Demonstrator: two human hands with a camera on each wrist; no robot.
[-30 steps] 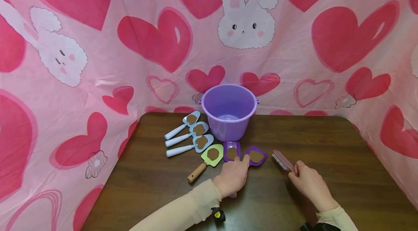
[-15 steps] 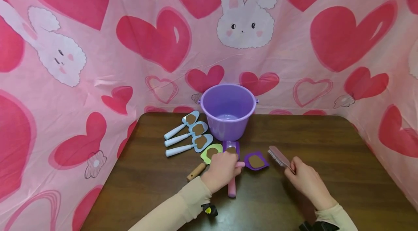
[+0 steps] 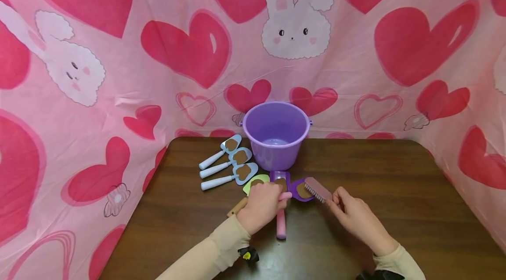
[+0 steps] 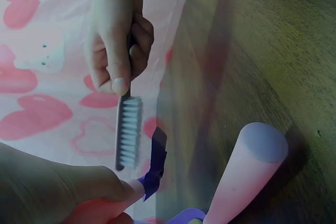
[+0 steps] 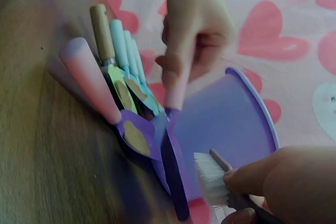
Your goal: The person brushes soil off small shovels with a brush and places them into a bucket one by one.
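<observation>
My left hand [image 3: 261, 205] grips the pink handle of a small purple shovel [image 3: 301, 196], whose blade bears a brown patch. In my right hand [image 3: 359, 218] is a pink brush [image 3: 318, 188] with white bristles, pinched by its narrow handle. The brush head overlaps the right side of the blade in the head view, bristles toward it. In the right wrist view the blade [image 5: 176, 174] appears edge-on, beside the bristles [image 5: 210, 179]. A second purple shovel with a pink handle [image 3: 281, 225] lies on the table, partly behind my left hand.
A purple bucket [image 3: 276, 157] stands behind the shovels. Left of it lie three light-blue trowels [image 3: 217, 182] with brown patches. A green trowel [image 3: 249, 185] with a wooden handle is partly covered by my left hand. A heart-and-rabbit cloth [image 3: 189, 47] hangs around the wooden table [image 3: 395, 174].
My left hand has drawn leftward and now holds the shovel's handle, where earlier a finger was stretched toward the blade. The brush has moved left until it overlaps the blade.
</observation>
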